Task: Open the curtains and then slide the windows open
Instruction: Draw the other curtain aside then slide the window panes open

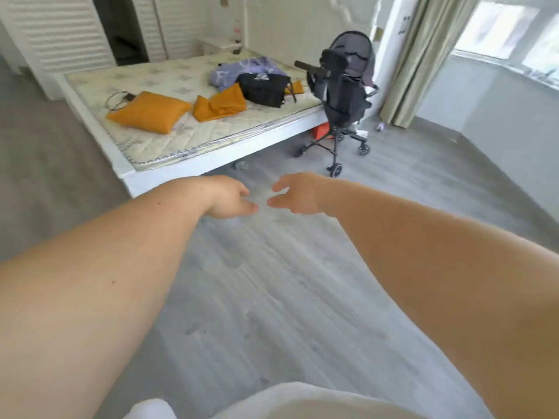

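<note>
I had both arms out over the grey floor [272,282], left hand [230,198] and right hand [295,193] near each other, fingers loose, holding nothing. Curtain [423,55] hung bunched at far right beside the windows [508,28], well apart from my hands. Black stroller [341,89] stood by the bed [169,137].

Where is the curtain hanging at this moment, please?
In the head view the curtain hangs at the upper right, gathered at the left edge of the window, just right of the black stroller parked at the bed's corner.
</note>
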### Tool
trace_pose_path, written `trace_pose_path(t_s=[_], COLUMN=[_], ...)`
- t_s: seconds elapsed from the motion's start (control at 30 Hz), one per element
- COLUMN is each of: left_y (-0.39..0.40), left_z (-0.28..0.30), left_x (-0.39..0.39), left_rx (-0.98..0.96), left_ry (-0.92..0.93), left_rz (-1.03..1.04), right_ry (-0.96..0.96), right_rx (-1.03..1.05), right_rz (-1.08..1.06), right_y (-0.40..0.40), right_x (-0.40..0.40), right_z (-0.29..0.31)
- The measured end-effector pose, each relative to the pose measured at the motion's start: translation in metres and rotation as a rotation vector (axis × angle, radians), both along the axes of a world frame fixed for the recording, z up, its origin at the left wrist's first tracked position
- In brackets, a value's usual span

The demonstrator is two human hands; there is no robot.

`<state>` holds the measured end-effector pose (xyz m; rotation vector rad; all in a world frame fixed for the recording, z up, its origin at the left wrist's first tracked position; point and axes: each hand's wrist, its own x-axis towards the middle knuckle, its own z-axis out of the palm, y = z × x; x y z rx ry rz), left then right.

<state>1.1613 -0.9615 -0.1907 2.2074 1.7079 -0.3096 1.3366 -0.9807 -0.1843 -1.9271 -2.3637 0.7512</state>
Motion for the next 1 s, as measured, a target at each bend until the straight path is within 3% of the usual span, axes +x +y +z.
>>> trace_pose_path(t_s=[0.17, 0.4, 0.53, 0.87, 1.0], left_y=[0.051, 0.101, 0.138, 0.327, 0.387], left_z=[-0.001, -0.002, -0.014, 0.024, 0.045], left_x=[0.209, 0.356, 0.392, 0.474, 0.524], left_rx=[-0.024, -0.071, -0.114, -0.097, -0.087], left_ry=[-0.045, 0.004, 0.031, -0.096, -0.303], left_rz=[-0.332, -0.554, -0.62, -0.739, -0.765], right_ry=[0.022, 0.185, 0.15, 0.085, 0.119], right_rx=[0.006, -0.016, -0.103, 0.11, 0.232], right_rz=[-0.483, -0.846, -0.888, -0.949, -1.068], right_y=[0.01, 0.009, 0.038, 0.205, 0.248], right_x=[0.205, 0.338, 0.365, 0.437, 0.48], right_z=[0.012, -0.006, -0.018, 0.015, 0.027])
